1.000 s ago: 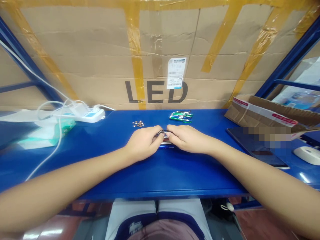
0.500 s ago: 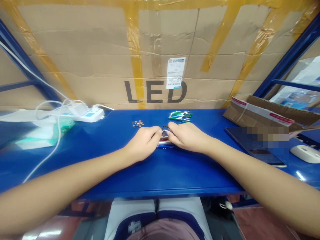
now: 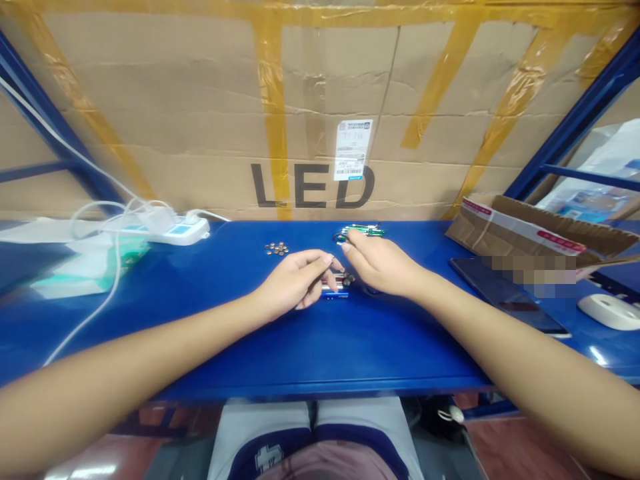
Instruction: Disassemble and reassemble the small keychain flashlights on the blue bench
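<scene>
My left hand (image 3: 300, 280) is above the middle of the blue table, thumb and forefinger pinched together. A tiny shiny bit seems to show at their tips, too small to name. My right hand (image 3: 383, 262) is closed, with a thin black cord loop (image 3: 337, 237) sticking out past its fingertips. Between and below the hands lie several small metal tubes; the nearest is a blue tube (image 3: 336, 295), partly covered by my left fingers. Behind my right hand rests a bunch of green metallic pen-like sticks (image 3: 369, 231). Small round coppery discs (image 3: 277, 249) lie scattered beyond my left hand.
A white power strip (image 3: 183, 231) with cables and a green-white packet (image 3: 85, 267) are on the left. To the right stand an open cardboard box (image 3: 520, 227), a dark tablet-like slab (image 3: 505, 293) and a white mouse (image 3: 610, 311). A big carton (image 3: 200, 120) walls off the back.
My hands have moved apart from where they met over the tubes. The black loop has gone up and right with my right hand, and the left fingers have partly spread.
</scene>
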Demonstrator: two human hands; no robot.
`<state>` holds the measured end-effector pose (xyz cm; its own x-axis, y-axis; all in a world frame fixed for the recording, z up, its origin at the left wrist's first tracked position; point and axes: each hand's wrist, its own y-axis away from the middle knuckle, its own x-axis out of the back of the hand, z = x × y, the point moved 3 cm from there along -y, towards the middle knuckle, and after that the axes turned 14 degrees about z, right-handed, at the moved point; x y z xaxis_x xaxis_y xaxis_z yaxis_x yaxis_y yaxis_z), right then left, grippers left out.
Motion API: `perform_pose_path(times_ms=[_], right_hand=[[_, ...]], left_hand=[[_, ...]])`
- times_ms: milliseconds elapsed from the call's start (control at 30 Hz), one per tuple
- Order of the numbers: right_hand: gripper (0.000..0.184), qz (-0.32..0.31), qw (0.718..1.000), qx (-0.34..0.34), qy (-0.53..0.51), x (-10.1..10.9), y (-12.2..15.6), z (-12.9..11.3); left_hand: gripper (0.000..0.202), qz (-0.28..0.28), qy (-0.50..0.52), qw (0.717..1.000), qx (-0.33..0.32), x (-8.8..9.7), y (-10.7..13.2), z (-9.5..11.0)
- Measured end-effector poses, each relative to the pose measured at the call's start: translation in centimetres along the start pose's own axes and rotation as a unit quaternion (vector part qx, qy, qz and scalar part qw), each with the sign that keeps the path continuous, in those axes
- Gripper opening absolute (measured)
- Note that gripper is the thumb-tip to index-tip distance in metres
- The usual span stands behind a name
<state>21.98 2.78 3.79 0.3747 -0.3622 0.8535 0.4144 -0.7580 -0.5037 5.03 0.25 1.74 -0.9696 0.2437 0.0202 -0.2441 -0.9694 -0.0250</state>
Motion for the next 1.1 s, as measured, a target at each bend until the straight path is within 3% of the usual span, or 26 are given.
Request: perform_pose_path(times_ms=[133, 300, 533, 700, 833, 933, 1100], right_hand=[[0.036, -0.056, 0.997, -0.052, 0.014, 0.0, -0.7, 2.5], [0.032, -0.143, 0.986, -0.082, 0.034, -1.1, -1.0, 4.9], [0.022, -0.076, 0.994, -0.082, -0.017, -2.8, -1.2, 6.5], [0.011, -0.06, 0.991, -0.118, -0.012, -2.8, -1.2, 7.0], [0.016, -0.023, 0.998, -0.043, -0.036, -2.3, -1.3, 6.4], [0.017, -0.04, 0.997, -0.003, -0.072, -2.3, -1.3, 6.0], [0.018, -0.065, 0.995, -0.027, -0.067, -1.8, -1.3, 6.0]], left_hand=[[0.026, 0.05, 0.005, 0.998, -0.03, 1.3, -1.0, -0.4], [0.026, 0.084, 0.022, 0.996, -0.011, 2.0, -2.0, -1.3], [0.027, 0.084, 0.005, 0.996, 0.0, 1.8, -2.0, -1.3], [0.027, 0.086, -0.004, 0.996, 0.003, 1.8, -2.0, -1.3], [0.027, 0.081, -0.01, 0.997, 0.006, 1.8, -2.0, -1.3], [0.027, 0.078, -0.011, 0.997, 0.011, 1.7, -2.0, -1.4], [0.027, 0.078, -0.012, 0.997, 0.011, 1.7, -2.0, -1.5]])
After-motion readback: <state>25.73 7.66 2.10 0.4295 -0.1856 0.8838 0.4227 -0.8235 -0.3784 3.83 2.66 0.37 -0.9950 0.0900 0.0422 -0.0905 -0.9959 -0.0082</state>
